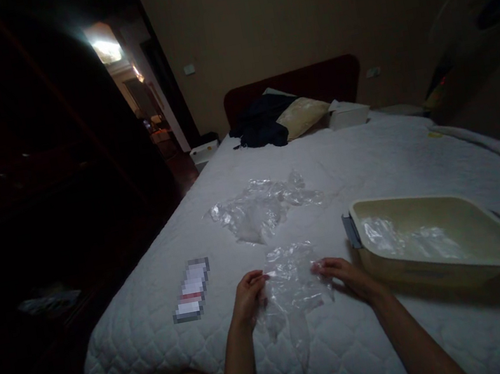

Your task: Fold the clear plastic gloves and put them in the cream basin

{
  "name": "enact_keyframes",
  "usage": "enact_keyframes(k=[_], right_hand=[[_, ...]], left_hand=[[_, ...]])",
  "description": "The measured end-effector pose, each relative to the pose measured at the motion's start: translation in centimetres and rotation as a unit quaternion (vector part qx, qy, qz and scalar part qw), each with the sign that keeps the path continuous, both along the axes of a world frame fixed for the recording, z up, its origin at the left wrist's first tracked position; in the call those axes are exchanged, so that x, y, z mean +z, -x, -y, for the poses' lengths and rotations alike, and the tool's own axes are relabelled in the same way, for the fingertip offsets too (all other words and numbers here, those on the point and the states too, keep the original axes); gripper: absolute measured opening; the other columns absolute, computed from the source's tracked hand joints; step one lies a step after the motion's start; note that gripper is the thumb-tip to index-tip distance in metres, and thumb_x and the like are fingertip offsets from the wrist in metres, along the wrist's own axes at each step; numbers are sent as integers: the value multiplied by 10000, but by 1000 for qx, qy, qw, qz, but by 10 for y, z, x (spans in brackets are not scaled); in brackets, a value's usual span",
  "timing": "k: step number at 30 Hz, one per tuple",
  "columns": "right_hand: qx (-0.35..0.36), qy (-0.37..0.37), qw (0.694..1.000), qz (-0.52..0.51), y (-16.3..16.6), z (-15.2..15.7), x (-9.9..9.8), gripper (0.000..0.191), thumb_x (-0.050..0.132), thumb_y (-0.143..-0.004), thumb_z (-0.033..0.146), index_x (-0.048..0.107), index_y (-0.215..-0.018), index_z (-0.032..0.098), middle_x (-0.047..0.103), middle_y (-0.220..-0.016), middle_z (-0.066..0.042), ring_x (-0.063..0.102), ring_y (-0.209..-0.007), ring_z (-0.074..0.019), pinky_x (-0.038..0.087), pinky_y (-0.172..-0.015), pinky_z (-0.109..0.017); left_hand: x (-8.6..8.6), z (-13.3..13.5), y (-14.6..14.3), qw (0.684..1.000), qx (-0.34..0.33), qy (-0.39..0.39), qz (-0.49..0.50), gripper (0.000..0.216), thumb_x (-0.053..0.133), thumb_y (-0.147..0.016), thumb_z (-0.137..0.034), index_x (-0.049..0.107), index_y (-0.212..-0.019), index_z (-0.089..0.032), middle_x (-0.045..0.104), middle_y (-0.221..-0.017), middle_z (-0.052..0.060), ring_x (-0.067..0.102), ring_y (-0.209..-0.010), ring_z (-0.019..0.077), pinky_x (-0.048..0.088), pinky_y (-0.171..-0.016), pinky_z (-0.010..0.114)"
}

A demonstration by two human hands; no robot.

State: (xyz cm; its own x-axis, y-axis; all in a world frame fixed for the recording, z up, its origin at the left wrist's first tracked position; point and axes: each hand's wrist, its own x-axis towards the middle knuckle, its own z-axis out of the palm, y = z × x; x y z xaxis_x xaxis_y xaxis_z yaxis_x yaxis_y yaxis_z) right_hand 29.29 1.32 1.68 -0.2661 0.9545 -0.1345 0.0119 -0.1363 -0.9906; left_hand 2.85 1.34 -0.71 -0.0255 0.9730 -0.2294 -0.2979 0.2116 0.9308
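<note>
On white bedding, left hand and right hand hold clear plastic.

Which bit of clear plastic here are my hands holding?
The clear piece nearest you, held at opposite sides by your left hand and right hand; the crumpled heap beyond and the pieces inside the tub lie untouched.

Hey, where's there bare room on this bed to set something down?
White bedspread lies bare between the crumpled plastic heap and the beige pillow, and beyond the cream tub. Crowded nearer: the left hand and right hand hold clear plastic, with a blurred rectangle to the left and the tub right.
</note>
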Motion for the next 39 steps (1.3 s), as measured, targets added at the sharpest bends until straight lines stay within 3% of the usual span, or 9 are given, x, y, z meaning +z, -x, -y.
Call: enact_keyframes(k=[6, 11, 16, 20, 24, 26, 32, 35, 39], right_hand=[[-44, 21, 996, -70, 10, 2, 4, 330, 648, -631, 483, 549, -631, 168, 505, -546, 30, 507, -550, -114, 408, -606, -262], [-58, 57, 994, -76, 6, 9, 4, 375, 606, -659, 499, 556, -853, 182, 519, -589, 34, 498, -479, -102, 365, -456, -221], [-57, 1, 998, -17, -7, 19, -10, 489, 638, -652, 418, 497, -1057, 184, 502, -561, 53, 488, -467, -105, 350, -433, -214], [-188, -68, 979, 33, -13, 29, -22, 439, 612, -668, 411, 515, -1030, 182, 563, -670, 4, 528, -552, -127, 414, -503, -246], [-337, -182, 910, 158, -11, 47, -22, 262, 541, -727, 391, 581, -857, 167, 598, -808, -65, 555, -709, -178, 440, -645, -298], [-326, -217, 896, 207, -4, 60, -17, 224, 497, -765, 373, 593, -763, 171, 594, -757, -60, 547, -697, -183, 430, -654, -301], [-149, -189, 937, 252, 27, 79, -7, 239, 506, -768, 395, 633, -842, 207, 604, -820, -51, 547, -714, -188, 427, -664, -301], [-142, -191, 942, 236, 37, 74, -8, 228, 545, -737, 382, 624, -866, 210, 594, -858, -51, 546, -743, -188, 429, -680, -302], [-146, -208, 947, 194, 42, 66, -6, 113, 556, -723, 295, 594, -779, 204, 575, -863, -53, 547, -810, -188, 437, -692, -286]], left_hand=[[5, 2, -3, 1000, 14, 13, -11, 375, 723, -562, -322, 573, -846, -129, 649, -681, 13, 352, -340, 12, 267, -337, 161], [0, 2, -2, 999, 23, 20, -22, 376, 721, -565, -334, 590, -860, -140, 647, -699, 7, 380, -357, 18, 282, -341, 160], [-8, 1, 1, 1000, 12, 1, -12, 387, 713, -578, -340, 585, -879, -133, 657, -765, 30, 393, -359, 21, 304, -339, 171], [-7, 1, 1, 1000, 4, 3, -8, 398, 710, -583, -348, 585, -894, -134, 646, -717, 13, 380, -341, 20, 302, -335, 174], [-4, 1, 0, 1000, 5, 6, 2, 390, 701, -592, -354, 593, -899, -140, 564, -560, -37, 419, -375, 43, 317, -356, 167], [-3, 1, 0, 1000, 8, 9, 8, 385, 699, -592, -352, 594, -896, -141, 557, -560, -39, 426, -387, 42, 321, -367, 163], [3, 4, 0, 1000, -1, 1, 2, 399, 695, -593, -362, 587, -898, -130, 628, -682, 7, 418, -385, 33, 315, -367, 170], [7, 6, -1, 1000, 8, 8, -7, 404, 710, -566, -354, 583, -879, -133, 656, -836, 43, 416, -385, 22, 307, -360, 170], [9, 7, -1, 1000, 0, 5, -15, 387, 700, -584, -353, 594, -886, -136, 661, -841, 47, 433, -402, 23, 317, -372, 163]])
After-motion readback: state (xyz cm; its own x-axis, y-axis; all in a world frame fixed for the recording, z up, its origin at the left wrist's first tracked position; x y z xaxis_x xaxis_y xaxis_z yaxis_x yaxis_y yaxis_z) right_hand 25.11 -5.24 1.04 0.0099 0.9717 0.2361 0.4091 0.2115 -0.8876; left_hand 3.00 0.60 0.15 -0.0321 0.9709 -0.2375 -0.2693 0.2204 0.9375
